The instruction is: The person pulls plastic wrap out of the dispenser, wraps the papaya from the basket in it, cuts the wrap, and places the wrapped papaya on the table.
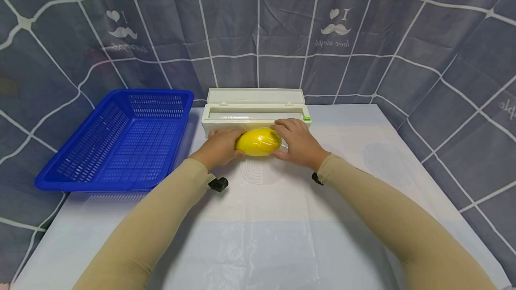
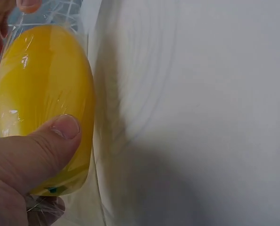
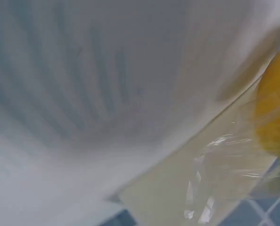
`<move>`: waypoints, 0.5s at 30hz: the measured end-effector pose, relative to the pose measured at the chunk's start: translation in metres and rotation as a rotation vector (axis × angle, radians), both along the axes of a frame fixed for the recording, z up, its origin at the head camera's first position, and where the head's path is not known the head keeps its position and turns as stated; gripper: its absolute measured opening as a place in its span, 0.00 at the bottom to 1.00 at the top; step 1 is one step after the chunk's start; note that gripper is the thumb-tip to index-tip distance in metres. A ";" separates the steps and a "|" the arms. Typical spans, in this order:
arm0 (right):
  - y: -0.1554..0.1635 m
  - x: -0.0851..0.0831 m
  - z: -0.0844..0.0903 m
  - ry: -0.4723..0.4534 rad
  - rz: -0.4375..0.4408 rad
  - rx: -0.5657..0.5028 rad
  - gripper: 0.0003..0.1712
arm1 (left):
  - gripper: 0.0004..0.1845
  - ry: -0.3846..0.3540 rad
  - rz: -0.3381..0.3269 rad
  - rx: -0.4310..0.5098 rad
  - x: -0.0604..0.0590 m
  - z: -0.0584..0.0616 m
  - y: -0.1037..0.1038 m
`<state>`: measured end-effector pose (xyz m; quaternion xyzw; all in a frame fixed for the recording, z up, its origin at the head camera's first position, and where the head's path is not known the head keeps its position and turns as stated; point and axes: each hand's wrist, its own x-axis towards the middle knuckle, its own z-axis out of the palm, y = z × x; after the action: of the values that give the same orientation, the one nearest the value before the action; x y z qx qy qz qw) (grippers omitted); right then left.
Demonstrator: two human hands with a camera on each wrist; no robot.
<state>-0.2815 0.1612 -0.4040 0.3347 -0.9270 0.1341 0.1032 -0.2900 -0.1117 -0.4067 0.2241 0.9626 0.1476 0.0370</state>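
A yellow oval fruit wrapped in clear film lies on the white table in front of a white cling-film dispenser box with its lid up. My left hand grips the fruit's left end; in the left wrist view its thumb presses on the film-covered fruit. My right hand holds the fruit's right end, fingers curled over the film. In the right wrist view only the fruit's edge and loose film show.
A blue plastic basket with nothing in it sits at the left of the table. A clear plastic sheet covers the table's near part. A grey checked curtain hangs behind and on both sides.
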 end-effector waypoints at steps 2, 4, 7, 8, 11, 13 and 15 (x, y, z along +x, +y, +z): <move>-0.003 0.002 0.002 0.042 0.021 0.051 0.47 | 0.40 -0.008 -0.009 -0.007 -0.002 0.002 -0.001; -0.006 0.001 0.002 0.030 0.027 0.100 0.49 | 0.40 -0.019 -0.013 -0.010 -0.005 0.003 -0.002; -0.011 -0.003 0.002 -0.040 -0.003 0.131 0.49 | 0.40 -0.048 -0.016 0.007 -0.009 0.006 -0.002; -0.013 -0.005 0.002 -0.058 -0.018 0.127 0.47 | 0.40 -0.057 -0.013 0.014 -0.010 0.006 -0.002; -0.015 -0.008 0.003 -0.098 -0.044 0.088 0.43 | 0.40 -0.090 0.009 0.045 -0.012 0.008 -0.002; -0.015 -0.010 0.004 -0.112 -0.044 0.065 0.41 | 0.40 -0.100 0.027 0.060 -0.013 0.008 -0.002; -0.015 -0.011 0.004 -0.119 -0.035 0.055 0.40 | 0.40 -0.101 0.040 0.072 -0.013 0.007 -0.002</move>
<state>-0.2929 0.1466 -0.3998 0.3124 -0.9406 0.1263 0.0409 -0.3031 -0.1139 -0.3995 0.1982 0.9578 0.1942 0.0745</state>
